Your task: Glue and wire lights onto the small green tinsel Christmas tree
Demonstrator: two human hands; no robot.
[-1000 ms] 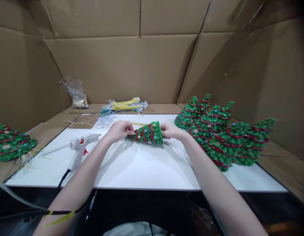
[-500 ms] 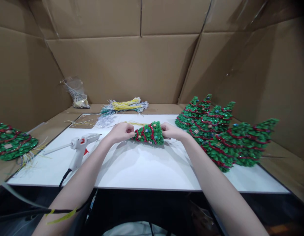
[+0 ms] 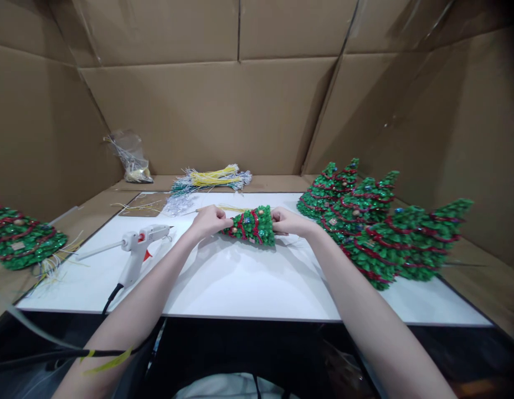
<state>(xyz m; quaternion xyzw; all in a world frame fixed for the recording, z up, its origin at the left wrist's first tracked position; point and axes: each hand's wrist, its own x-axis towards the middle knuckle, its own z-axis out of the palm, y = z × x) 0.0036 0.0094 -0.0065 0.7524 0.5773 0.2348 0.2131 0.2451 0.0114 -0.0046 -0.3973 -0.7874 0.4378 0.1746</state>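
— Since a second ago, what has moved?

— Both hands have shifted the small green tree (image 3: 252,224) slightly; its tip now sits closer to the left hand (image 3: 211,220). Little else differs.

— Describe the surface and room from the head camera.

— A white bench (image 3: 248,282) stands inside tall cardboard walls (image 3: 211,111), with brown cardboard along its left, far and right edges.

— And the grip?

— The left hand pinches the tree's narrow tip, fingers closed on it. The right hand (image 3: 288,221) holds the wide base, fingers curled around it. The tree lies on its side near the bench's middle, toward the far edge.

— Counts?

— One white glue gun (image 3: 136,249) lies near the left edge. One bundle of yellow and silver wires (image 3: 211,178) sits at the far edge, one clear bag (image 3: 130,158) at the far left corner. Finished trees (image 3: 365,221) crowd the right edge, at least four. One more tree (image 3: 22,244) lies beyond the left edge.
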